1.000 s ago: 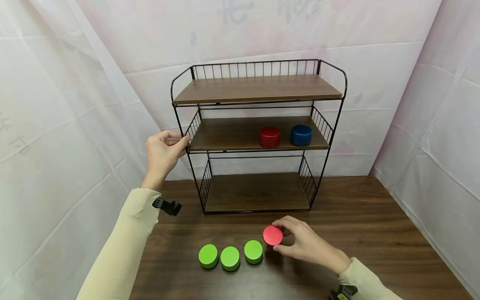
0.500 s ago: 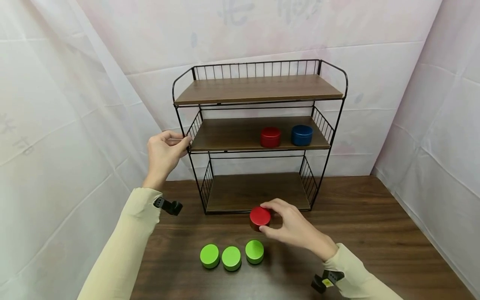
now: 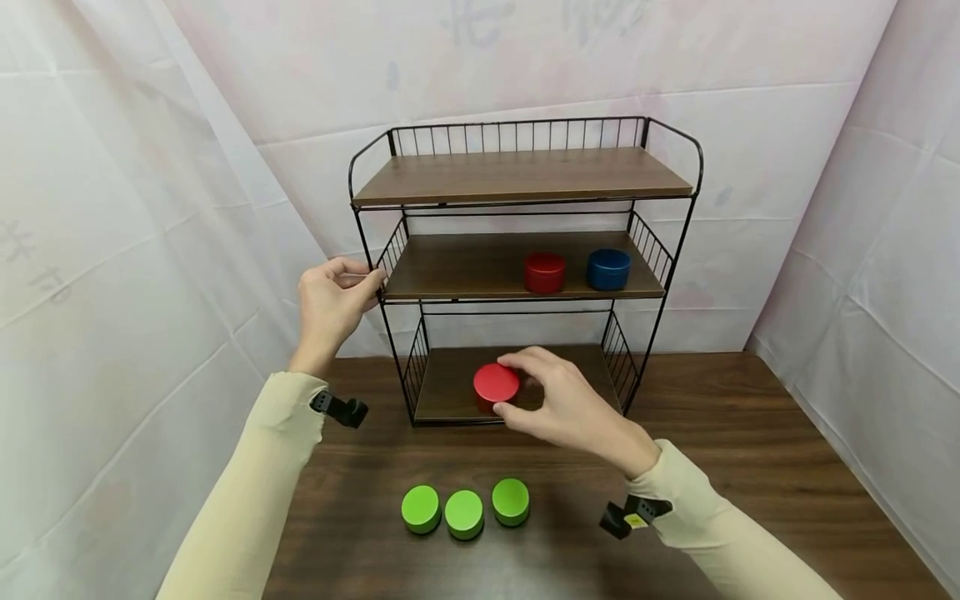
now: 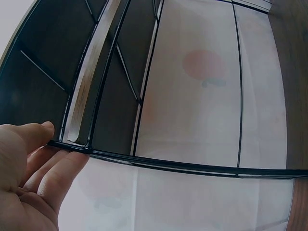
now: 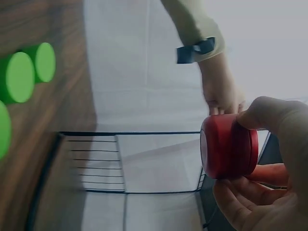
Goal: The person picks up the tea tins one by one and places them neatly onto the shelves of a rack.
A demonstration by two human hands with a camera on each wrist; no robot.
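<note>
My right hand pinches a round red tin between thumb and fingers, at the front of the bottom shelf of a black wire rack. In the right wrist view the red tin is tilted on its side relative to the camera, its lid seam near the thumb. My left hand pinches the rack's left front post at middle-shelf height; in the left wrist view thumb and fingers of that hand lie on either side of the black wire.
A second red tin and a blue tin stand on the right half of the middle shelf. Several green tins stand in a row on the wooden table before the rack. White cloth hangs behind and beside it.
My right hand has lifted the red tin from beside the green ones and carried it forward and a little left to the bottom shelf. The left hand keeps its hold on the post.
</note>
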